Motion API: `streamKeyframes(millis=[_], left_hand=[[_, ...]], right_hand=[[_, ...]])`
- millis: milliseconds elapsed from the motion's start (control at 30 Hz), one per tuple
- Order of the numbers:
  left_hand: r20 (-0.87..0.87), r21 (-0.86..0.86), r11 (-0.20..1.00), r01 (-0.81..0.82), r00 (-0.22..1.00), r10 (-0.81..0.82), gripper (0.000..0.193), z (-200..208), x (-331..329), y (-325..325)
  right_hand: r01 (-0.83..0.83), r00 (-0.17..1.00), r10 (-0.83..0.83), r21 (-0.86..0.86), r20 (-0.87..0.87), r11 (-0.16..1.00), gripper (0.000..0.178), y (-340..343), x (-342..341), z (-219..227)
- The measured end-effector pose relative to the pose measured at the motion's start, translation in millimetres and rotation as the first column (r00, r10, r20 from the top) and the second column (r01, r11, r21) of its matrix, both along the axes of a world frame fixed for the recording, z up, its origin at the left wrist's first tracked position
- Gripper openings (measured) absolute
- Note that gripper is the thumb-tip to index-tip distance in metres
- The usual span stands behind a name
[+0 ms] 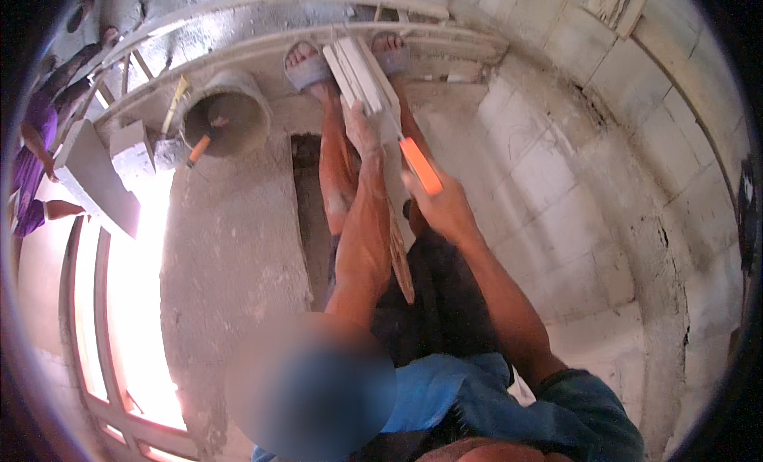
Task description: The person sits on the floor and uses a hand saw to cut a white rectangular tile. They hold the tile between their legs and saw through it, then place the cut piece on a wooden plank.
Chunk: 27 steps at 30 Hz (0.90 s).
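My left hand (362,130) is closed round the near end of a long pale grey piece with lengthwise ridges (354,74), held between my feet. My right hand (447,209) grips the orange handle of a tool (420,166). A flat greyish part runs from that handle along the right side of the ridged piece, partly hidden, so I cannot tell the tool's exact kind. Below my hands, a thin wooden strip (401,263) shows between my legs.
At the left stands a cement-smeared bucket (258,112) with an orange-handled tool (199,150) in it. Beside it are grey blocks (131,148). Another person in purple (38,156) touches a large slab (95,180). A rectangular opening (306,200) lies left of my legs; a block wall (556,168) rises right.
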State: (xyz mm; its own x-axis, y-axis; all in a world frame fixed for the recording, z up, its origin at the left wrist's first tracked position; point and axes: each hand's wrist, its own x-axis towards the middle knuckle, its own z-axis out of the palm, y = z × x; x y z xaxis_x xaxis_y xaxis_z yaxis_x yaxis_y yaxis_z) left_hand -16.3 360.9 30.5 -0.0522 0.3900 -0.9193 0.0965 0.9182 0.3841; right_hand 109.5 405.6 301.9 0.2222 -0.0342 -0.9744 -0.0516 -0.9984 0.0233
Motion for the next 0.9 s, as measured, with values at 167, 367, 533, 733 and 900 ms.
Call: streamKeyframes(millis=[167, 367, 533, 733, 900], left_hand=[[-0.018, -0.048, 0.999, 0.011, 1.0, -0.012, 0.061, 37.3, -15.9, -15.6], [-0.134, 0.154, 0.972, 0.178, 0.978, -0.158, 0.053, 9.3, 9.6, -2.3], [-0.139, 0.132, 0.952, 0.278, 0.956, -0.26, 0.039, -21.5, -17.4, 12.5], [-0.015, 0.114, 0.994, -0.002, 1.0, 0.004, 0.044, -5.9, 3.9, 2.5], [0.018, -0.047, 0.998, -0.053, 0.998, 0.053, 0.05, 19.6, 19.5, 5.4]], right_hand=[[-0.065, 0.993, 0.051, 0.127, 0.111, 0.99, 0.051, -17.9, -24.3, 27.2], [-0.111, 0.987, 0.081, 0.232, 0.137, 0.966, 0.041, -40.0, -18.8, 106.2], [-0.048, 0.994, 0.031, 0.172, 0.102, 0.984, 0.036, 13.6, -14.9, -20.8], [-0.177, 0.969, 0.119, 0.272, 0.216, 0.946, 0.039, -47.1, -33.7, 89.9], [-0.008, 0.993, 0.004, 0.029, 0.121, 1.0, 0.038, -2.8, -4.9, -13.4]])
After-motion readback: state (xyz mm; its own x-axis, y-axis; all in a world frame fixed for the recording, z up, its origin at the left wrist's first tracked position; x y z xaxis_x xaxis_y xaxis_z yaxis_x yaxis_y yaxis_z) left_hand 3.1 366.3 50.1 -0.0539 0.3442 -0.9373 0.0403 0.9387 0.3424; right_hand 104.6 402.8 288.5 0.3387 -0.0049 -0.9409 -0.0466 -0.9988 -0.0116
